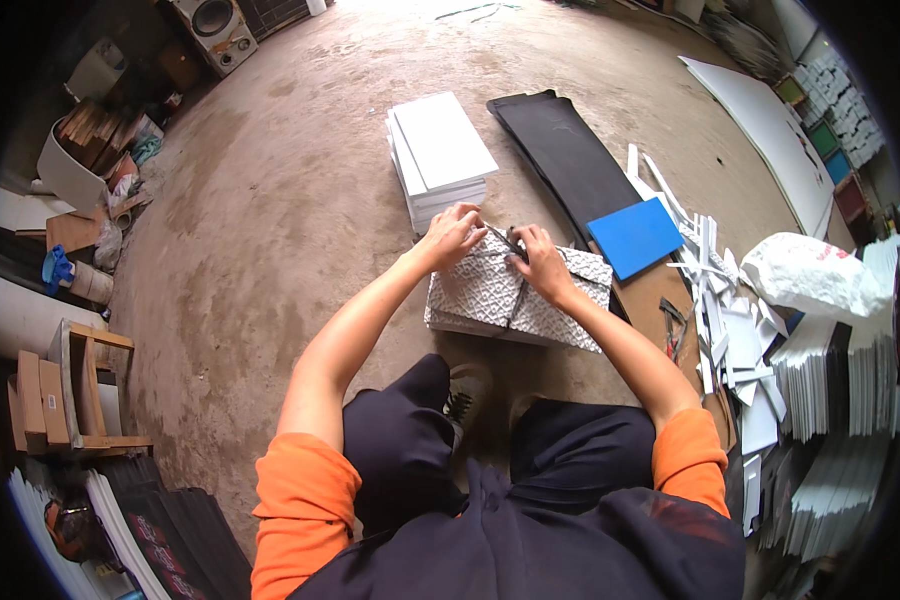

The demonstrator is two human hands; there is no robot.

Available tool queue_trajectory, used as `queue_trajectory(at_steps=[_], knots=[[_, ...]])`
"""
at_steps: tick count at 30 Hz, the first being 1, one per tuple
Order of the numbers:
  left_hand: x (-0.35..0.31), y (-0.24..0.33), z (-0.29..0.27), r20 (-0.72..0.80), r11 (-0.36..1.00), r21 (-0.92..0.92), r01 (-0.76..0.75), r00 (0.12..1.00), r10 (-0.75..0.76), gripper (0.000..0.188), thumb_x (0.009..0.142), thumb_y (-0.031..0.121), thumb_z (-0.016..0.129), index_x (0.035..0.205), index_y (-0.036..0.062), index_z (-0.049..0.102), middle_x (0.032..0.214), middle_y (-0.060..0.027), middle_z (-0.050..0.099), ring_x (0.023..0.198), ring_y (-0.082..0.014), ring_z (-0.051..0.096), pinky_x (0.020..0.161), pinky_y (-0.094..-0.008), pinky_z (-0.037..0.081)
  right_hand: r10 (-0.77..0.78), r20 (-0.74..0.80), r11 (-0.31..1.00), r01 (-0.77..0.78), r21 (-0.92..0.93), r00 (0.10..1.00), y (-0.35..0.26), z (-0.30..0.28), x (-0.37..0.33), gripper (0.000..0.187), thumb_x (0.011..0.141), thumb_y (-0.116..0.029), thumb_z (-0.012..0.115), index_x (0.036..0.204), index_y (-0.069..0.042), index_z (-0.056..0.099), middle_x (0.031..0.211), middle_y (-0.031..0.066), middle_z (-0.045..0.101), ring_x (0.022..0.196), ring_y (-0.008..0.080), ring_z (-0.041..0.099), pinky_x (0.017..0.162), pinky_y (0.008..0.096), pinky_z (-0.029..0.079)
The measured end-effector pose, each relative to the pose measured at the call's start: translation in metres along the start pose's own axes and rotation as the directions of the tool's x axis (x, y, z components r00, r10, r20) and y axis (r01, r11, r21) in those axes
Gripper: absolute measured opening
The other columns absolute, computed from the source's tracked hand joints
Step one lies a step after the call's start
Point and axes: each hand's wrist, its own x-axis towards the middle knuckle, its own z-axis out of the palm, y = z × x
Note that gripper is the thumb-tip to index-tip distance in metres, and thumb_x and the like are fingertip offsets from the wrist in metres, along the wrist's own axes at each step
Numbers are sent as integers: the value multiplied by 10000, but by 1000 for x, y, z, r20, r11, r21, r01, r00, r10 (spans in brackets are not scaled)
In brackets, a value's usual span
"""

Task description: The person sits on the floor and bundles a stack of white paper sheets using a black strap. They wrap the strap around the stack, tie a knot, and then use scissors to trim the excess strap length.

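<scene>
Left hand (452, 237) and right hand (543, 267) both on top of the patterned bundle (470, 287), near its far edge; fingers of both bent inward around a thin dark strap (499, 238); cannot tell whether they pinch it, fingertips tiny and partly hidden by the hands; bundle sits on the floor (270, 200) before the knees, grey-white, dark bands across, underside unseen, right part covered by the right forearm; stack of white panels (450, 140) just beyond, its lower near end behind the left hand and bundle; black sheets (560, 150) to the right, running partly under a blue panel (635, 238); red-handled tool (675, 328) on brown board, type unclear; white offcuts (740, 340) heaped, overlapping, uncountable; white bag (810, 275), contents not visible; panel stacks (820, 370) at far right, cut off by the dark rim.
</scene>
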Motion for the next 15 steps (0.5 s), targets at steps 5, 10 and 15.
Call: queue_trajectory(at_steps=[5, 10, 15], knots=[[23, -35, 7, 360, 755, -554, 352, 918, -164, 303, 798, 281, 535, 989, 46, 555, 910, -107, 610, 839, -164, 568, 731, -287, 444, 18, -77, 1000, -18, 2, 997, 9, 12, -1, 253, 696, -102, 623, 920, -51, 515, 936, 82, 487, 901, 255, 497, 755, 359, 432], [29, -64, 18, 536, 655, -502, 565, 798, -277, 344, 762, 367, 575, 806, 26, 596, 691, -32, 550, 633, -97, 470, 573, -252, 390, 43, -73, 999, -44, -9, 996, 2, 13, 3, 232, 689, -83, 614, 898, -55, 518, 930, 74, 484, 868, 250, 511, 727, 358, 442], [19, -66, 6, 334, 675, -564, 475, 879, -339, 341, 740, 356, 636, 717, 41, 507, 614, 44, 449, 590, -45, 391, 498, -193, 311, 61, -77, 998, -61, -4, 995, 5, 12, 2, 248, 681, -60, 615, 905, -57, 509, 916, 79, 474, 864, 258, 509, 713, 359, 438]])
